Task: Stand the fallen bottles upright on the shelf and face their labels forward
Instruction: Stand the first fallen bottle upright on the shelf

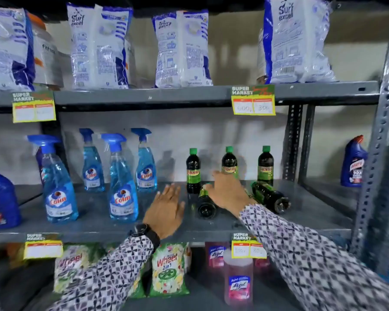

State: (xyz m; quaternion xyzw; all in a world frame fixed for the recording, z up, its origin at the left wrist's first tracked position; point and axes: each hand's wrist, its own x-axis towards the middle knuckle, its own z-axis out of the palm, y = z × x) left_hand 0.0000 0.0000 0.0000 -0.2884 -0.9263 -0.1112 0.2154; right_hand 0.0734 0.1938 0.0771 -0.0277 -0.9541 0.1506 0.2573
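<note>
Three dark bottles with green caps stand upright at the back of the grey middle shelf [211,227]: one on the left [193,171], one in the middle [229,161], one on the right [265,167]. Their yellow labels face forward. Two more of these bottles lie on their sides, bases toward me: one near the middle [206,204] and one to the right [271,196]. My right hand [228,190] rests over the middle fallen bottle, fingers spread, not clearly closed around it. My left hand [166,209] hovers open just left of that bottle, holding nothing.
Blue Colin spray bottles [121,182] stand to the left on the same shelf, with toilet cleaner bottles at the far left [0,198] and far right [354,164]. Detergent bags [182,48] fill the shelf above. Wheel packets [169,270] and pink Lizol bottles [238,281] sit below. A metal upright [382,153] stands at right.
</note>
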